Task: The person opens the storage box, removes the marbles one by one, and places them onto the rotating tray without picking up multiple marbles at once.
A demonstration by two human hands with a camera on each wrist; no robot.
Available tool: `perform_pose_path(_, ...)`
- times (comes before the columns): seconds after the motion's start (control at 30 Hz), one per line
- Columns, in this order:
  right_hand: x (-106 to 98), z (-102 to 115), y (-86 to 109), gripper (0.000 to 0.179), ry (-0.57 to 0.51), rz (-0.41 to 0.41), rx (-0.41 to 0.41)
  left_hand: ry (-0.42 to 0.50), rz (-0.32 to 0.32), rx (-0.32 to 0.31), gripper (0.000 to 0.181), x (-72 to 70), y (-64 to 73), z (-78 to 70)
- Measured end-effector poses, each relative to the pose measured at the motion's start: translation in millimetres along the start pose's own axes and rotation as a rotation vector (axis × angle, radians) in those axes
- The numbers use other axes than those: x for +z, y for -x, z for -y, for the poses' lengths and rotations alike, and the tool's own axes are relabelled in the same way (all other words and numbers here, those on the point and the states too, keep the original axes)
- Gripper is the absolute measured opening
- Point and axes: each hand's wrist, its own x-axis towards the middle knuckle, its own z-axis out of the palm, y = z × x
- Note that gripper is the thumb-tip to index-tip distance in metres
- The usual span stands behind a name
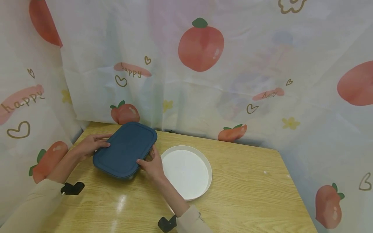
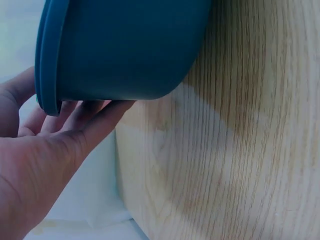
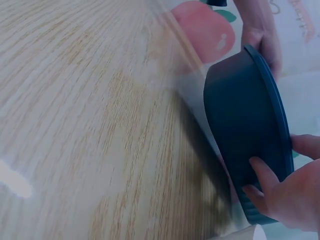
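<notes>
A dark blue rectangular container (image 1: 125, 150) with a rounded-corner lid is held between both hands at the left of the table. My left hand (image 1: 88, 145) grips its left side, thumb on the lid edge. In the left wrist view, the left fingers (image 2: 95, 122) reach under the rim along the wall. My right hand (image 1: 154, 165) holds the opposite side, its thumb at the lid's rim. The right wrist view shows right fingertips (image 3: 262, 172) pressed on the container's side wall, and the base appears raised off the table over a shadow.
A round white shallow tray (image 1: 186, 173) lies on the wooden table (image 1: 247, 181), just right of the right hand and partly covered by the forearm. A printed curtain (image 1: 198, 97) hangs behind the table and along its sides.
</notes>
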Motion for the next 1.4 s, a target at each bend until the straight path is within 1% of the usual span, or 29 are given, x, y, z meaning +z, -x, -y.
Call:
perform_pose_path(0.17, -4.1, 3.6, 4.9, 0.095, -0.064, 0.032, 0.002, 0.025, -0.008, -0.036, 0.073, 3.4, 7.7, -3.8)
perform_pose_path(0.43, -8.9, 7.1, 12.5, 0.095, -0.068, 0.055, 0.020, 0.043, -0.005, -0.081, 0.072, 8.9, 19.6, -6.0)
perform_pose_path(0.57, -11.6, 6.9, 16.3, 0.093, -0.072, 0.058, 0.030, 0.055, -0.003, -0.086, 0.069, 11.3, 25.6, -4.8)
perform_pose_path(0.77, -17.4, 5.2, 24.7, 0.089, -0.045, 0.075, 0.030, 0.080, 0.004, -0.078, 0.068, 17.4, 33.6, -0.4)
perform_pose_path(1.0, -21.1, 2.4, 33.2, 0.091, -0.029, 0.077, 0.030, 0.109, 0.013, -0.048, 0.067, 23.9, 44.7, 6.7)
perform_pose_path(1.23, -20.8, -0.2, 40.8, 0.090, -0.023, 0.063, 0.049, 0.142, -0.001, -0.031, 0.067, 30.7, 54.7, 11.8)
perform_pose_path(1.4, -19.9, -4.0, 46.0, 0.087, 0.012, 0.065, 0.020, 0.147, -0.014, -0.035, 0.067, 34.0, 59.6, 15.5)
